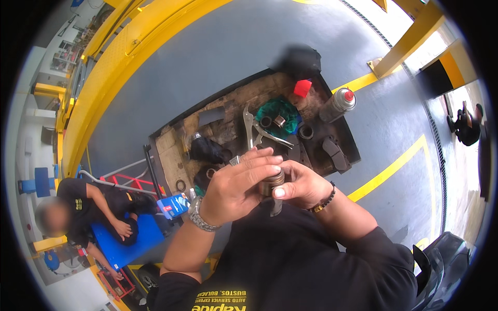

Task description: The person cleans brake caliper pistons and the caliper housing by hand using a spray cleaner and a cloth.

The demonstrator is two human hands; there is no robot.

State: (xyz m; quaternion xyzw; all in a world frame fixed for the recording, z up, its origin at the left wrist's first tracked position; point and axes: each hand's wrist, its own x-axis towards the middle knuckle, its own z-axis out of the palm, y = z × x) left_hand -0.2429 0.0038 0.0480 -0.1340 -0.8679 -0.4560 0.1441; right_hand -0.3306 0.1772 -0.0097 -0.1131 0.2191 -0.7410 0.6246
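Observation:
Both my hands are together over a work tray, around a small metal cylinder [273, 180] that looks like a brake piston. My left hand [236, 181] lies along its left side, fingers bent over it. My right hand [306, 186] grips it from the right, thumb pressed on its near side. Below the cylinder hangs a dark grey strip [276, 208], perhaps sandpaper. Just beyond my fingers lie locking pliers [250, 124] and a green cloth [265, 107] with a second metal cylinder [280, 121] on it. A brake pad [336, 153] rests to the right.
The cardboard-lined tray [168, 155] also holds a spray can [340, 103], a red cap-like piece [302, 88], a dark ring [305, 131] and a black cloth [206, 150]. A blue box [175, 206] stands by my left wrist. On the left, another person sits near a blue seat [148, 236].

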